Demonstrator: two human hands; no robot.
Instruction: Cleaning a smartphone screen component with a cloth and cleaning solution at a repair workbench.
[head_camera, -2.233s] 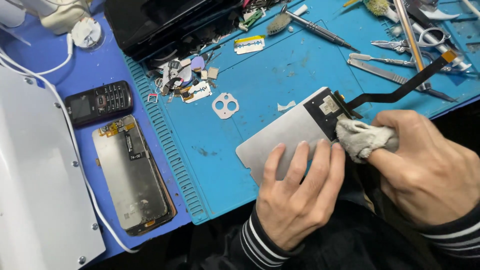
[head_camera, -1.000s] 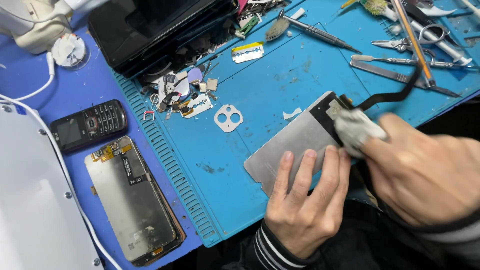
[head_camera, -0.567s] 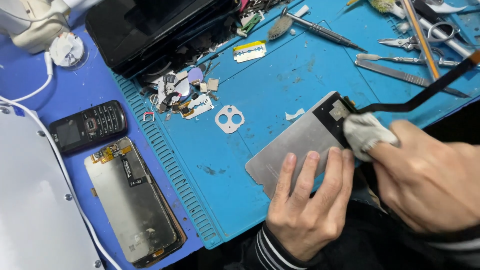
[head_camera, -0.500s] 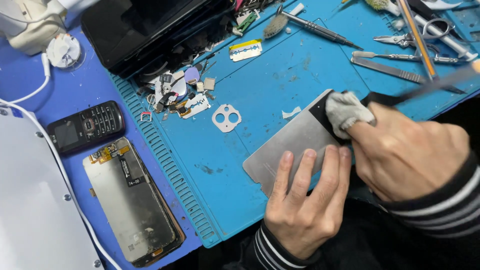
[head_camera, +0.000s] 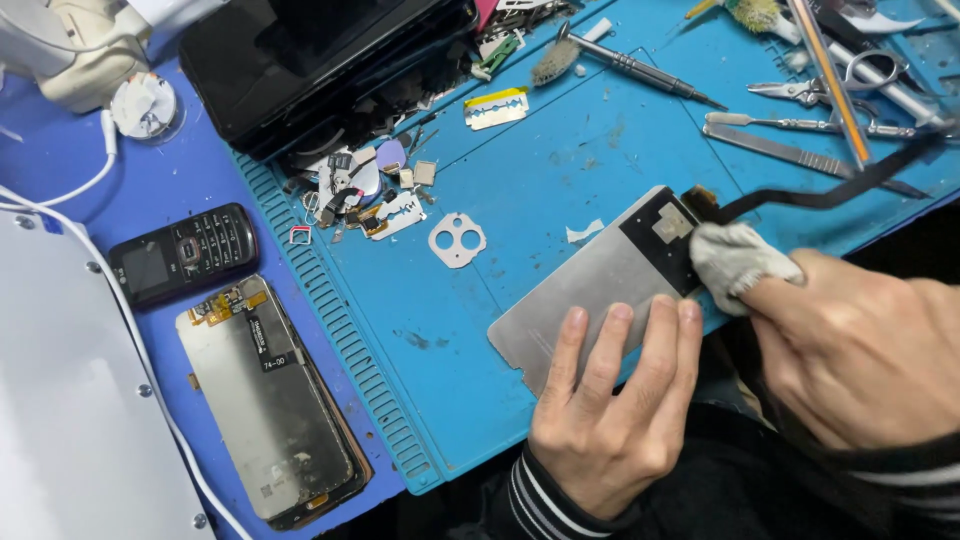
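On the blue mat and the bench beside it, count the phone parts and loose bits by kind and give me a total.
Metal-backed screen panels: 2, one under the left hand, one on the bench
Keypad phone: 1
Razor blades: 2
Camera-hole plate: 1
Cloth in the right hand: 1
Total: 7

A blue bench (head_camera: 190, 180) carries a teal mat (head_camera: 520, 190). On the mat lie a metal panel (head_camera: 590, 290), tweezers (head_camera: 800, 125), a screwdriver (head_camera: 640, 70) and a razor blade (head_camera: 496, 108). Beside the mat lie a black phone (head_camera: 185, 252) and a screen (head_camera: 265, 400).
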